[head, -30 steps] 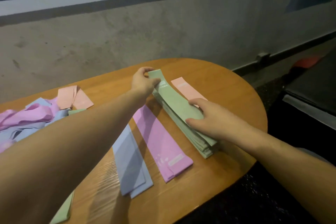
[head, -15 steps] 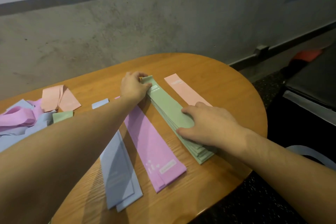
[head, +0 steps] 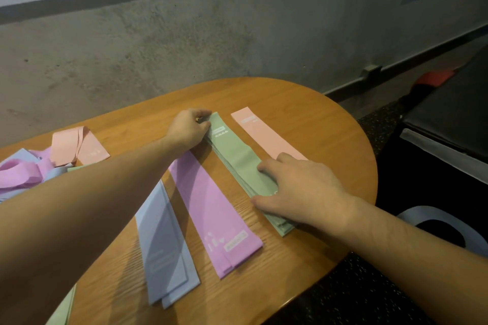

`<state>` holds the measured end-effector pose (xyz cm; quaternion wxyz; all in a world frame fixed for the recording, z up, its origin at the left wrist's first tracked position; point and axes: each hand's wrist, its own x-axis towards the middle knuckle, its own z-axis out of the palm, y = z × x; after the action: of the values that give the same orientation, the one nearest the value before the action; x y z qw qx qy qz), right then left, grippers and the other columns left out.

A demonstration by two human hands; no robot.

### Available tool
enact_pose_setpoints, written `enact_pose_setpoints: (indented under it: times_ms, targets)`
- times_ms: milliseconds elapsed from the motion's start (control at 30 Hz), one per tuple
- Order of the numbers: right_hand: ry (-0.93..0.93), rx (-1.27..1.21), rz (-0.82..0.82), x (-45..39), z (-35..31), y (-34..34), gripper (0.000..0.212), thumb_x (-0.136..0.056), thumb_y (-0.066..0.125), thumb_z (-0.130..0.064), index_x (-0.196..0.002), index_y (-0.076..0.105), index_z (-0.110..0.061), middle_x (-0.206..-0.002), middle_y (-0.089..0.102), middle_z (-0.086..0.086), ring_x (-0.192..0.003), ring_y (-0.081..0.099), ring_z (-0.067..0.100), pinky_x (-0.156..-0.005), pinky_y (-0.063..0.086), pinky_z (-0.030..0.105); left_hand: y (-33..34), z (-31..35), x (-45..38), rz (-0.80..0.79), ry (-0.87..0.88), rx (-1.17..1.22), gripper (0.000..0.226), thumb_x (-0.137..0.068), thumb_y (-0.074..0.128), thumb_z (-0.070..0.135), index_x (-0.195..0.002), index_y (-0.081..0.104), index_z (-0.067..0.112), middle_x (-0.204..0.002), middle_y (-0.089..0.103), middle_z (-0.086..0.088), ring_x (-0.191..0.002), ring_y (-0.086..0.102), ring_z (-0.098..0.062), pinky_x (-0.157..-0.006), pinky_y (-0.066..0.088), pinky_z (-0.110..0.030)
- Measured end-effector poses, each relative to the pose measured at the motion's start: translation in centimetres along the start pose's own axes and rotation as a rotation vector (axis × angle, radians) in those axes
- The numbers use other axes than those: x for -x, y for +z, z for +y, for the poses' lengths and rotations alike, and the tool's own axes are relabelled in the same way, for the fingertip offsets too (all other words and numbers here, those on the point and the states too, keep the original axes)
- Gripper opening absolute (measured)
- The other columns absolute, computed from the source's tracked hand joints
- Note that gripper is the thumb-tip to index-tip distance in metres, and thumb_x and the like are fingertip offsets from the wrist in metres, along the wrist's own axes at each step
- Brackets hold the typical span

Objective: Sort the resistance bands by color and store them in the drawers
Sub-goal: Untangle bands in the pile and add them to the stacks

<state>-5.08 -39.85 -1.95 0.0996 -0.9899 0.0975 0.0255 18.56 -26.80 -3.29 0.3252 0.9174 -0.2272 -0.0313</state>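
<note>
A stack of green resistance bands (head: 236, 159) lies flat on the wooden table (head: 330, 140). My left hand (head: 188, 129) grips the stack's far end with thumb and fingers. My right hand (head: 301, 190) lies flat on its near half, fingers spread. Left of the stack lie a flat purple band pile (head: 211, 206) and a blue band pile (head: 165, 248). A pink band (head: 260, 130) lies to the right of the green stack, its near end under my right hand. No drawers are in view.
An unsorted heap of purple, blue and pink bands (head: 45, 163) sits at the table's left. A loose green band (head: 62, 311) hangs off the near edge. The concrete wall (head: 211, 42) is close behind. A dark box (head: 454, 119) and a pale blue loop (head: 435, 221) are at right.
My left hand has pressed the lifted far end of the green stack down flat. My right hand has stayed on the near half. The view has tilted slightly.
</note>
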Motion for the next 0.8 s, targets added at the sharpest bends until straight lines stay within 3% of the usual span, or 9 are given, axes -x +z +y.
enact_pose_setpoints:
  times_ms: [200,400,800]
  targets:
    - [-0.023,0.040,-0.020,0.18,-0.45,-0.03,0.061,-0.089,0.051,-0.064,-0.142,0.037,-0.037,-0.125,0.053,-0.001,-0.107,0.061,0.022,-0.081,0.056,0.038,-0.11,-0.30,-0.04,-0.002,0.001,-0.020,0.039,-0.101,0.056,0.017,-0.140,0.058,0.013,-0.140,0.060,-0.006,-0.124,0.057,-0.022,-0.105,0.046,-0.033]
    - [-0.026,0.060,-0.001,0.29,-0.46,0.10,0.060,-0.091,0.050,-0.061,-0.143,0.036,-0.036,-0.126,0.053,0.000,-0.109,0.059,0.024,-0.083,0.056,0.040,0.04,0.13,0.33,-0.063,0.022,-0.048,0.052,-0.097,0.065,0.032,-0.145,0.053,0.015,-0.142,0.051,-0.007,-0.121,0.053,-0.021,-0.106,0.044,-0.035]
    - [-0.002,0.043,-0.023,0.41,-0.86,0.59,0.061,-0.089,0.055,-0.062,-0.141,0.038,-0.035,-0.124,0.051,0.000,-0.107,0.058,0.023,-0.083,0.057,0.042,0.06,0.24,0.34,-0.059,-0.051,-0.032,0.050,-0.099,0.062,0.028,-0.147,0.050,0.017,-0.144,0.054,-0.005,-0.126,0.054,-0.024,-0.103,0.045,-0.033]
